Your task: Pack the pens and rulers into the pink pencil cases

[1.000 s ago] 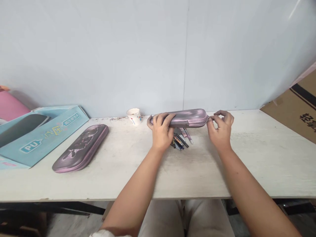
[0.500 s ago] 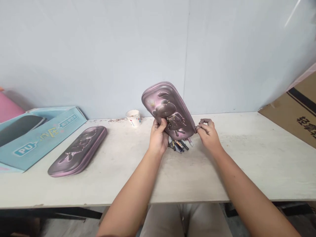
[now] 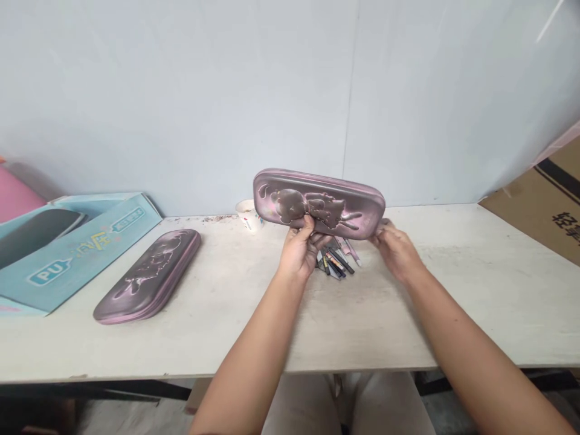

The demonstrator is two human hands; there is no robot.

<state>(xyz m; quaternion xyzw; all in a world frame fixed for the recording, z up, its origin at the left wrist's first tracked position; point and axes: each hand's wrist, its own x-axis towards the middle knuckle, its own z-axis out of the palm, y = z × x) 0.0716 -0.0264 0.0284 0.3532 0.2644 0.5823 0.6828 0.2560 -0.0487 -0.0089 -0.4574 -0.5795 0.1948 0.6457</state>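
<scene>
A shiny mauve pencil case with an embossed cartoon figure is held up off the table, lying almost level lengthwise. Its zip edge runs along the top and looks closed. My left hand grips the lower long side, thumb on the embossed front, other fingers behind. At the right end, my right hand is closed at the lower corner; its fingertips are blurred and partly behind the case. Below lies a small pile of pens and crayon-like sticks. A second pencil case of the same look rests on the table at left.
A paper cup stands near the wall, partly covered by the held case. At far left is an open light-blue box with a dark case inside. A brown carton leans at the right. The table's front edge runs across.
The held pencil case has turned from a steep slant to nearly level, its right end rising. My right hand has moved slightly right along with that corner.
</scene>
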